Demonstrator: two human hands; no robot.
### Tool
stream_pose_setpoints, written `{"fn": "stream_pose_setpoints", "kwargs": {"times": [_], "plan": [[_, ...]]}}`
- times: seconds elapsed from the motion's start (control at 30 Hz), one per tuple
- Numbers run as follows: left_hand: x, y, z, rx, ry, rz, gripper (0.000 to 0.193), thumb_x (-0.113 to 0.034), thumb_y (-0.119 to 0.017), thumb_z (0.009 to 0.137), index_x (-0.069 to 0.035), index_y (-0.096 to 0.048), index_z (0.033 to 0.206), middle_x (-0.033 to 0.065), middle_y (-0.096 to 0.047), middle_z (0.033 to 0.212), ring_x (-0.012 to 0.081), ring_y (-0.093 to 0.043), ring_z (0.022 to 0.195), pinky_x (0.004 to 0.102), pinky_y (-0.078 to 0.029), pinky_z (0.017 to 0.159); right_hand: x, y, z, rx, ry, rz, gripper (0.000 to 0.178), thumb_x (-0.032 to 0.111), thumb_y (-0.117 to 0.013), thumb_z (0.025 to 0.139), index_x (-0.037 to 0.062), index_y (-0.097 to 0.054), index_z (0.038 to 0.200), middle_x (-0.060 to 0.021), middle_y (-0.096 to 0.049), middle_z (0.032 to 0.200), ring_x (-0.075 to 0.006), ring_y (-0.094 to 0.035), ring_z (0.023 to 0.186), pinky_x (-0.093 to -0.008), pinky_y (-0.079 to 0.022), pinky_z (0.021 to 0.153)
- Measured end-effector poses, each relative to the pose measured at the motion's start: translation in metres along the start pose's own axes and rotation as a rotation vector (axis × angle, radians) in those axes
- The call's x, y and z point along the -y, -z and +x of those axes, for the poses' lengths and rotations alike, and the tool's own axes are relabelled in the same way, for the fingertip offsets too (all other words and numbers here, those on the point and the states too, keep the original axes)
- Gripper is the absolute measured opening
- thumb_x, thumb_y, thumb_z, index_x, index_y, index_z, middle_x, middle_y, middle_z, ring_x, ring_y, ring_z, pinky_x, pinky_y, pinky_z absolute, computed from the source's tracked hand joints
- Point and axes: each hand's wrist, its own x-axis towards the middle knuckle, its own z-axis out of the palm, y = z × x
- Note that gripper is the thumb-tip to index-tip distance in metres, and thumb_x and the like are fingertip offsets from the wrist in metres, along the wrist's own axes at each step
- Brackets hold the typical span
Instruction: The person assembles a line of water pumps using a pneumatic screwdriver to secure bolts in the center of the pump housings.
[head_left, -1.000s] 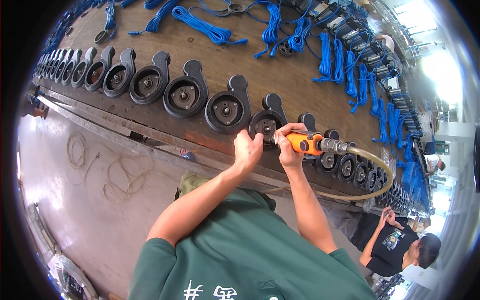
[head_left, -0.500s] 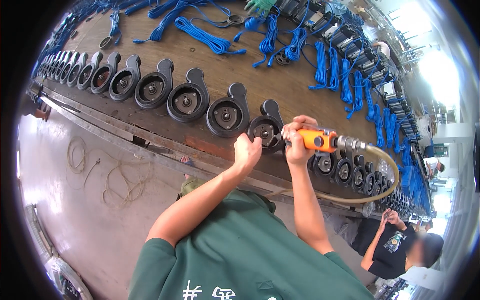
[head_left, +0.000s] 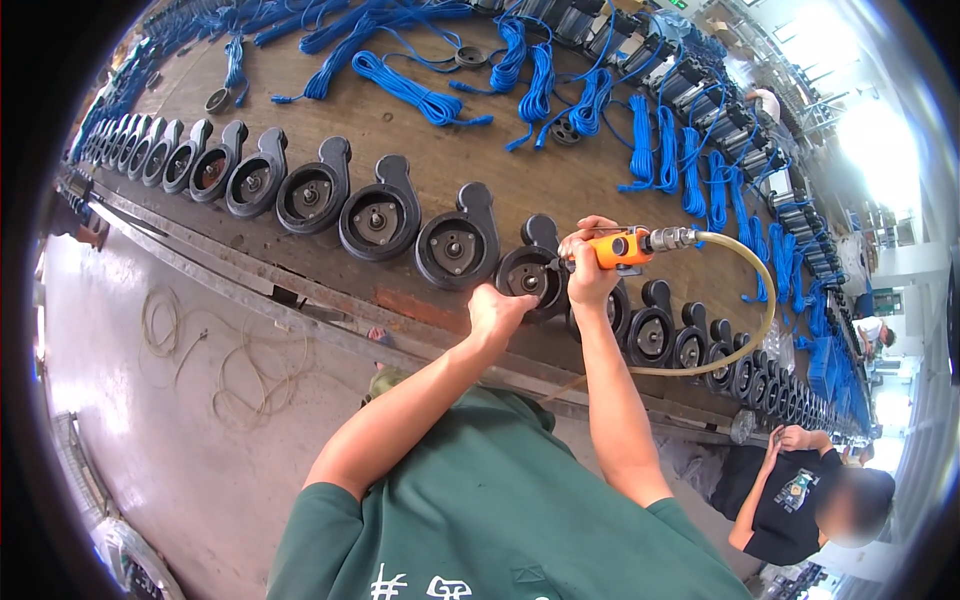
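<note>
In the head view, the worked piece is a black round housing (head_left: 522, 272) with a raised rim, a stubby neck pointing away from the person, and a dark metal plate with a pale central shaft inside; it stands in a row along the near edge of a brown wooden desk (head_left: 400, 140). The left hand (head_left: 495, 314) lays its thumb over the housing's near rim; its other fingers are partly hidden, so I cannot tell whether they pinch it. The right hand (head_left: 592, 275) wraps its fingers around an orange-bodied air tool (head_left: 622, 248) just beside the housing; whether the tip touches is unclear. Counted: one air tool, one translucent yellowish hose (head_left: 771, 295) attached to it, and one co-worker in a black shirt (head_left: 785, 492) at lower right. Similar black housings (head_left: 380, 222) flank the piece, dwindling beyond counting, and blue cable bundles (head_left: 415, 92) overlap too much to count.
</note>
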Motion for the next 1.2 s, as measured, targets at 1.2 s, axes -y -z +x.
{"fn": "stream_pose_setpoints", "kwargs": {"times": [1.2], "plan": [[-0.065,-0.068,-0.05,0.314,-1.189,1.016,0.039,-0.025,-0.078,0.073,-0.005,-0.072,0.105,0.0172,-0.056,0.123,0.035,-0.047,0.116,0.0443,-0.041,0.099,0.125,0.116,-0.09,-0.377,0.272,0.016,0.018,0.002,-0.056,0.08,-0.0003,-0.05,0.097,-0.0052,-0.056,0.073,-0.0127,-0.054,0.062,-0.0284,-0.048,0.063]]}}
